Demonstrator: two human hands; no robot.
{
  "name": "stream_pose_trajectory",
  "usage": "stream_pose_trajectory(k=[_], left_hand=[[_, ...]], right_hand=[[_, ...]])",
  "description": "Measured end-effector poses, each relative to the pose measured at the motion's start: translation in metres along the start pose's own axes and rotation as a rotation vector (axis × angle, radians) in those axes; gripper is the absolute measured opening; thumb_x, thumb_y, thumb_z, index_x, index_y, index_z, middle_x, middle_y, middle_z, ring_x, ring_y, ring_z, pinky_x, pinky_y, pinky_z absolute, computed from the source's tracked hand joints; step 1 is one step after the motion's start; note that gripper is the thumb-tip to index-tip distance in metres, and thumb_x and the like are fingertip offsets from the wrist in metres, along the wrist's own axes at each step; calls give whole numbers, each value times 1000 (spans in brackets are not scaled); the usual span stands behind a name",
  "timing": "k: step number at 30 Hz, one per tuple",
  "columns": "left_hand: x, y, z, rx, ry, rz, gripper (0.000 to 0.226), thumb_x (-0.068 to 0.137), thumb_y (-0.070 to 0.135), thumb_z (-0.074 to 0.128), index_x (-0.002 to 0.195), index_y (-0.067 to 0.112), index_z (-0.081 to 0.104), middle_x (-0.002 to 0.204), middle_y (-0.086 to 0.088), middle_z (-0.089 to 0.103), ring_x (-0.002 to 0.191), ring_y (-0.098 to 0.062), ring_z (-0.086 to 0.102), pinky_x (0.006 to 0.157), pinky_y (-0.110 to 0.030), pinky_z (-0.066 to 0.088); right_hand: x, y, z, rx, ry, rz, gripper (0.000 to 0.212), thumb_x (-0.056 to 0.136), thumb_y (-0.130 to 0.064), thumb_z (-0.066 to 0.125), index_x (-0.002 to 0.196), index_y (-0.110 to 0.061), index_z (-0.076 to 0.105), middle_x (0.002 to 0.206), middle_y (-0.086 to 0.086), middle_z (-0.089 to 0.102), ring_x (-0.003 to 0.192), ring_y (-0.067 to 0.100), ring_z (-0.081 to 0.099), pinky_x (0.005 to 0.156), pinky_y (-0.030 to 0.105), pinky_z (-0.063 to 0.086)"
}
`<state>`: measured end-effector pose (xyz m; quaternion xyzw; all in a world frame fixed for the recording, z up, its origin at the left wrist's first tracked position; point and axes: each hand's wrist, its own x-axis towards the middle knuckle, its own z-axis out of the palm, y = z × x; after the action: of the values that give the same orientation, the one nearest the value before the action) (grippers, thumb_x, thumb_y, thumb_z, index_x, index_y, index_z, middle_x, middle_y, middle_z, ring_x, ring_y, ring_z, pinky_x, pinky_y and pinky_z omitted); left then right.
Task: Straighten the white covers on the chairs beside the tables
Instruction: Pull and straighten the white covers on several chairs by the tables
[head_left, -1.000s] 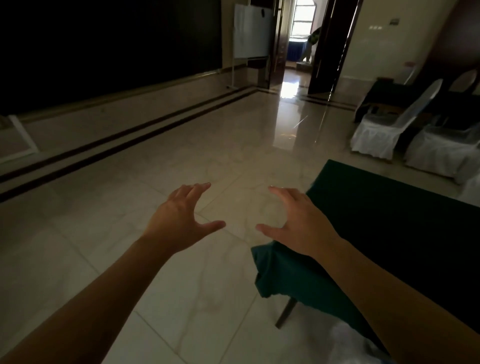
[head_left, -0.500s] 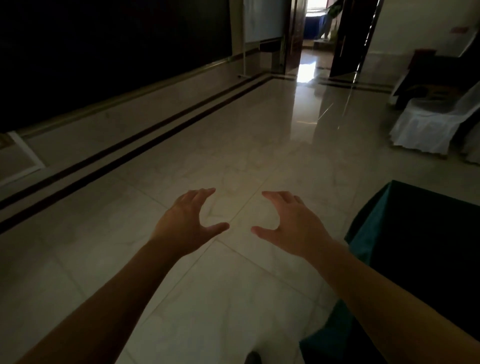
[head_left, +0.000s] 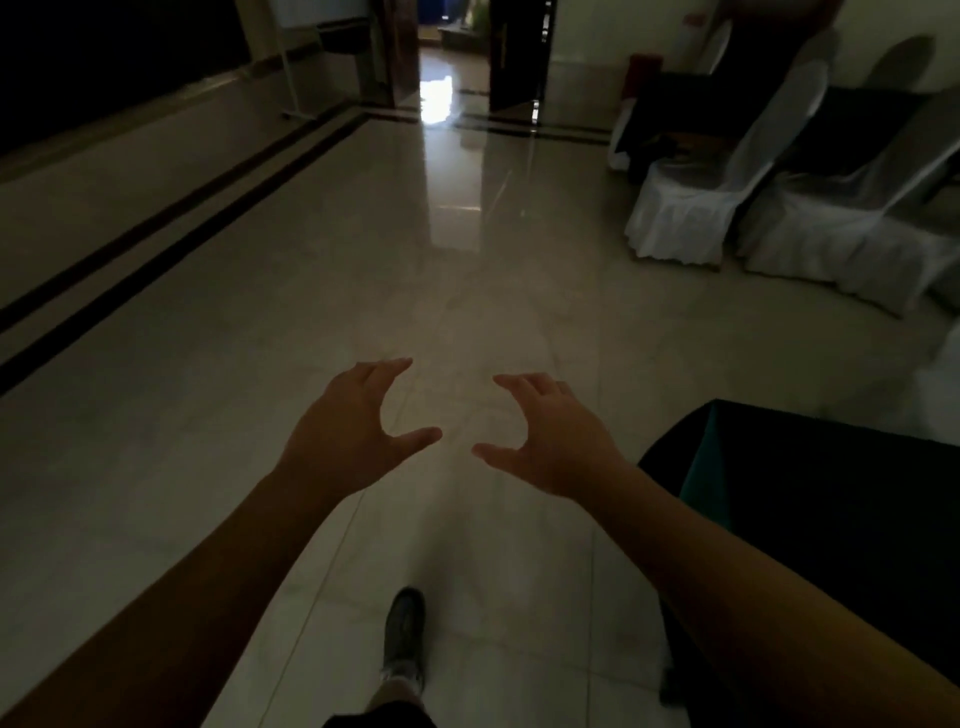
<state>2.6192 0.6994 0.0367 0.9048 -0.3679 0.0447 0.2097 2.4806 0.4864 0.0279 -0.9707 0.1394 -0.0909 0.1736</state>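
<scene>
Two chairs in white covers stand at the far right: the nearer-left one (head_left: 691, 202) and a second one (head_left: 852, 228) beside it, both facing a dark table (head_left: 691, 111) behind them. My left hand (head_left: 348, 426) and my right hand (head_left: 550, 436) are held out in front of me over the bare floor, fingers spread and curled, holding nothing. Both hands are well short of the chairs. A table with a dark green cloth (head_left: 810, 499) sits just right of my right forearm.
Polished pale floor tiles stretch ahead to an open doorway (head_left: 452, 47) with bright light. A whiteboard stand (head_left: 296, 62) is at the far left by a dark wall. My shoe (head_left: 404, 634) is on the floor below my hands.
I have stepped forward and turned a little right; the covered chairs are nearer and larger, the green-clothed table has slid to the lower right, and my foot has come into view. Both hands stay empty.
</scene>
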Motion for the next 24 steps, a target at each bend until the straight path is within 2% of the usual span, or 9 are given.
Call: stream_pose_trajectory(k=[3, 6, 14, 19, 24], left_hand=[[97, -18, 22, -22, -16, 74, 92, 62, 83, 59, 139, 42, 31, 138, 6, 49, 120, -17, 49, 88, -35, 46], [178, -21, 38, -59, -75, 182, 90, 62, 82, 58, 138, 41, 33, 137, 5, 50, 120, -19, 50, 89, -38, 47], [374, 20, 107, -184, -246, 405, 84, 63, 79, 60, 136, 41, 38, 135, 9, 50, 119, -16, 50, 91, -38, 49], [495, 67, 180, -208, -300, 487, 81, 67, 75, 63, 136, 42, 37, 136, 11, 49, 119, -15, 50, 89, -36, 47], [624, 133, 241, -206, -313, 487, 78, 68, 72, 65, 135, 43, 37, 137, 15, 47, 120, -14, 49, 88, -36, 46]], right_hand=[[67, 26, 0, -12, 38, 99, 90, 67, -79, 58, 143, -38, 30, 142, -4, 43, 124, 19, 42, 92, 42, 48], [115, 51, -7, -19, 63, 209, 90, 68, -76, 60, 143, -36, 31, 141, -4, 43, 124, 18, 41, 93, 42, 48], [224, 153, -21, -10, 143, 506, 89, 68, -78, 58, 141, -36, 28, 140, -5, 43, 122, 18, 42, 93, 40, 46], [293, 262, -24, -17, 167, 596, 89, 67, -79, 53, 141, -35, 28, 136, -5, 44, 119, 18, 43, 91, 40, 48], [368, 379, -54, 15, 151, 650, 88, 69, -75, 57, 142, -33, 29, 137, -3, 44, 121, 20, 42, 94, 41, 46]])
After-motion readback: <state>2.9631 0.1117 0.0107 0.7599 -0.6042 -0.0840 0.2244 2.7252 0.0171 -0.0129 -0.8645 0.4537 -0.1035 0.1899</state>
